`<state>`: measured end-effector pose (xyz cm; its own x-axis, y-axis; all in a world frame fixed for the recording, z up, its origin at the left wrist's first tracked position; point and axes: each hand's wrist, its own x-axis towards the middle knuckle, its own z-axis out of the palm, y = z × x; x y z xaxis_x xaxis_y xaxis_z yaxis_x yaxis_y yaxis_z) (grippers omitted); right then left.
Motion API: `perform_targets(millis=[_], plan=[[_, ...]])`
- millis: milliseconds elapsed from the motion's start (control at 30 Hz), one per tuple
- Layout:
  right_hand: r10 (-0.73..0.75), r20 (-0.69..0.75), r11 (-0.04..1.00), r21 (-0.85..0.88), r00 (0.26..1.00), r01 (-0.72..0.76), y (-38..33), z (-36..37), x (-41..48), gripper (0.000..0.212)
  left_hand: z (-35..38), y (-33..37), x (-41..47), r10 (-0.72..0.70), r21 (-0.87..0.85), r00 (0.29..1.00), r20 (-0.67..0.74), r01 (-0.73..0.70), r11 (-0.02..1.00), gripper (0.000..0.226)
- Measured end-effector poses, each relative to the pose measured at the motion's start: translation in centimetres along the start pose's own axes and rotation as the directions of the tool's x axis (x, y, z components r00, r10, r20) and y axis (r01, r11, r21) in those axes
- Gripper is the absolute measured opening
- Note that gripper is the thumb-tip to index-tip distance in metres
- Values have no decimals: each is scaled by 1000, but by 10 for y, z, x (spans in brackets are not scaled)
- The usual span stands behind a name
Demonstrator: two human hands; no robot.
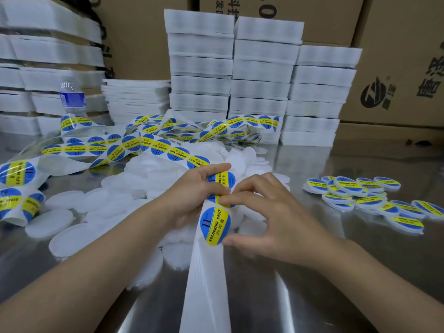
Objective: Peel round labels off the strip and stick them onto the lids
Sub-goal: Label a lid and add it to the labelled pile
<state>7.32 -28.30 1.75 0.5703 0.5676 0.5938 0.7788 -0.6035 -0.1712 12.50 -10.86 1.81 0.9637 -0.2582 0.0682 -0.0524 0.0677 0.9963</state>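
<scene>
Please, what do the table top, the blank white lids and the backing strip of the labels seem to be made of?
Table top: likely stainless steel with a brushed finish; it shows streaked grey reflections.
Blank lids: probably plastic, matte and slightly translucent white.
Backing strip: seemingly coated release paper or film, smooth white with a soft sheen.

The table (300, 299) is smooth, shiny metal that mirrors the light. The strip (206, 284) is slick white backing paper carrying glossy printed labels (215, 225); the lids (49, 225) are matt, milky plastic. The cartons (396, 68) behind are dull brown cardboard, and the stacked white packs (200, 66) seem foam-like.
</scene>
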Motion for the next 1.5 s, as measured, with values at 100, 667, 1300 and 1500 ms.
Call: perform_targets(millis=[100, 667, 1300, 1500], plan=[[-8, -50, 1000, 7, 999, 8, -1, 4, 2, 38, 1, 1, -1, -14, 34, 1000, 14, 14, 999, 56], [117, 73, 966, 222, 990, -131, -8, 5, 4, 25, -2, -6, 2, 12, 264, 994, 107, -40, 964, 61], [278, 164, 869, 377, 947, -320, -14, 7, 6, 29, -3, -7, 2, 28, 317, 991, 130, -68, 946, 60], [321, 95, 857, 395, 942, -331, -16, 11, 7, 35, -2, -7, 2, 19, 312, 991, 135, -61, 948, 60]])
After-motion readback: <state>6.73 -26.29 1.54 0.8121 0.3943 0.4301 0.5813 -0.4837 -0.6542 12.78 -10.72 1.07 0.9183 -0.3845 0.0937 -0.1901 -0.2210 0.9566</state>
